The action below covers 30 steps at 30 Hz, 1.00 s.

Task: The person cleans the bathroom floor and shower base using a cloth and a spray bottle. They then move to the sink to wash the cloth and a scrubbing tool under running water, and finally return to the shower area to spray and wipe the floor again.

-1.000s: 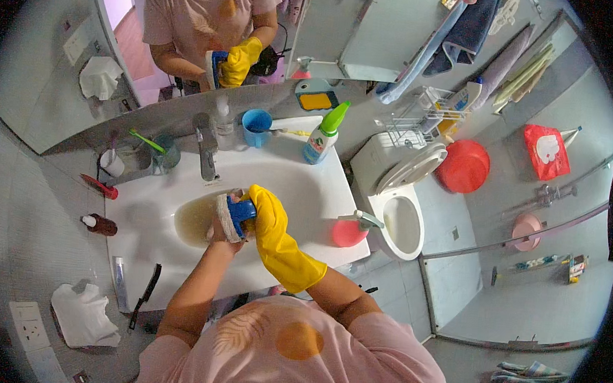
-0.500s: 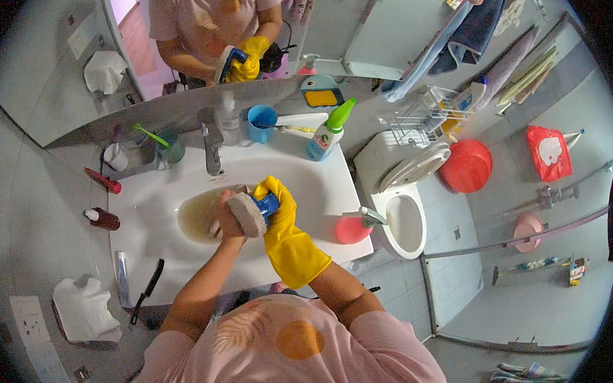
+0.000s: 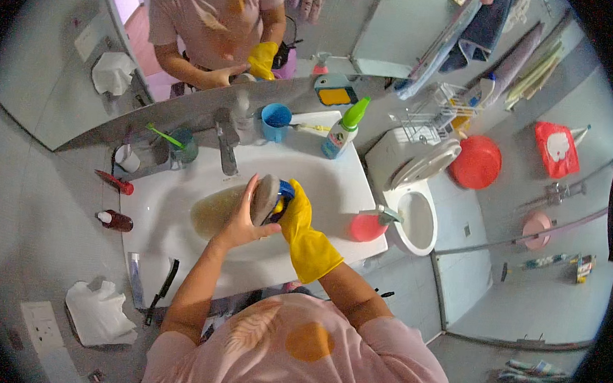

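Over the white sink (image 3: 169, 253), a scrub brush (image 3: 265, 197) with greyish bristles and a blue back is held up between my two hands. My right hand (image 3: 303, 230), in a yellow rubber glove, grips the blue back. Bare and wet-looking, my left hand (image 3: 243, 223) cups the bristle side, fingers stretched along it and thumb at its lower end. Murky water (image 3: 214, 210) stands in the basin below, partly hidden by my left hand. The faucet (image 3: 226, 149) is just beyond the brush.
Along the sink's back stand a blue cup (image 3: 275, 126) and a green-capped bottle (image 3: 342, 132). A pink spray bottle (image 3: 367, 227) is at the right corner. A black comb (image 3: 163, 291) and a tube (image 3: 135, 278) lie front left. A toilet (image 3: 416, 216) stands right.
The brush has turned more upright, its bristles facing left. My left hand has come round onto the bristle side, its fingers now pointing up. The whole view has shifted slightly.
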Available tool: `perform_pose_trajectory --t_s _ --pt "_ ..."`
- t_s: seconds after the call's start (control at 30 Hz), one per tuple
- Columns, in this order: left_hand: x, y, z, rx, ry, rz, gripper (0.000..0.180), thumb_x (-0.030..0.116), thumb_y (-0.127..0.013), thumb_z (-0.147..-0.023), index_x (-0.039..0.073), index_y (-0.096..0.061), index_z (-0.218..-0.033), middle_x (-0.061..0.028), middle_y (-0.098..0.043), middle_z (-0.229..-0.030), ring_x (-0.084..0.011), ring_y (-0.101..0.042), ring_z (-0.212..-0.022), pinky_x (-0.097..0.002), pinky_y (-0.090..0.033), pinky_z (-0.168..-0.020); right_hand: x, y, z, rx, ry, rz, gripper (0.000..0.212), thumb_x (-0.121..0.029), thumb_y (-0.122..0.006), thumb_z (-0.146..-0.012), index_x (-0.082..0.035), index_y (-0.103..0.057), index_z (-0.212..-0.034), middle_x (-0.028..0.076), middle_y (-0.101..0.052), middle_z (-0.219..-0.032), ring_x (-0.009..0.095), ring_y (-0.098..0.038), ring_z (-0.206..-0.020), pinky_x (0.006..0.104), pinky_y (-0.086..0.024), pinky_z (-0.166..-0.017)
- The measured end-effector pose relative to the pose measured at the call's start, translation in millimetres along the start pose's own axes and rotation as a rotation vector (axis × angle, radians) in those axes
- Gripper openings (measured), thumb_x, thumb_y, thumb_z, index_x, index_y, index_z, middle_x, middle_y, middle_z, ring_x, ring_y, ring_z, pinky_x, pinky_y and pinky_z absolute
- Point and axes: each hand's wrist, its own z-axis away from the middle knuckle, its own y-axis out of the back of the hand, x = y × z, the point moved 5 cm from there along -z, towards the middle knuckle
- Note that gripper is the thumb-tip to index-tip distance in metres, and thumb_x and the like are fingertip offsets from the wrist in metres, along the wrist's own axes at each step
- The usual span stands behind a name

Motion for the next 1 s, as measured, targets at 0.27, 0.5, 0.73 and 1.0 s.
perform_pose_trajectory --t_s 0.27,0.5,0.73,1.0 --pt "8 38 -8 0.225 0.031 0.299 0.084 0.006 -0.073 -0.064 0.006 -0.029 -0.136 -0.0106 -0.041 -0.128 -0.0201 -0.044 -0.114 -0.0326 -0.037 -0.097 -77 -9 47 -0.126 0.288 0.857 0.033 -0.033 -0.044 -0.094 -0.005 -0.058 -0.105 0.003 -0.064 -0.094 0.013 -0.058 -0.085 0.0258 -0.044 -0.076" --pt "4 19 -16 0.307 -0.023 0.095 0.078 0.001 -0.071 -0.068 0.006 -0.028 -0.133 -0.0101 -0.046 -0.116 -0.0184 -0.049 -0.103 -0.0318 -0.042 -0.089 -139 50 152 -0.243 0.115 0.871 0.032 -0.031 -0.044 -0.094 -0.007 -0.055 -0.112 0.003 -0.064 -0.096 0.01 -0.055 -0.088 0.0214 -0.04 -0.078" --pt "25 -25 -26 0.389 0.008 0.056 0.078 0.003 -0.069 -0.072 0.01 -0.025 -0.136 -0.0066 -0.046 -0.112 -0.0163 -0.051 -0.095 -0.0297 -0.044 -0.082 -207 145 235 -0.078 0.134 0.848 0.032 -0.03 -0.043 -0.095 -0.007 -0.054 -0.114 0.003 -0.064 -0.096 0.008 -0.054 -0.083 0.0198 -0.039 -0.074" --pt "24 -17 -42 0.455 0.237 0.25 0.052 0.017 -0.066 -0.077 0.009 -0.039 -0.121 -0.0072 -0.051 -0.11 -0.0174 -0.053 -0.095 -0.0333 -0.046 -0.079 -250 256 278 0.067 0.16 0.688 0.032 -0.033 -0.046 -0.093 -0.01 -0.054 -0.114 0.001 -0.065 -0.092 0.005 -0.05 -0.071 0.0185 -0.038 -0.064"
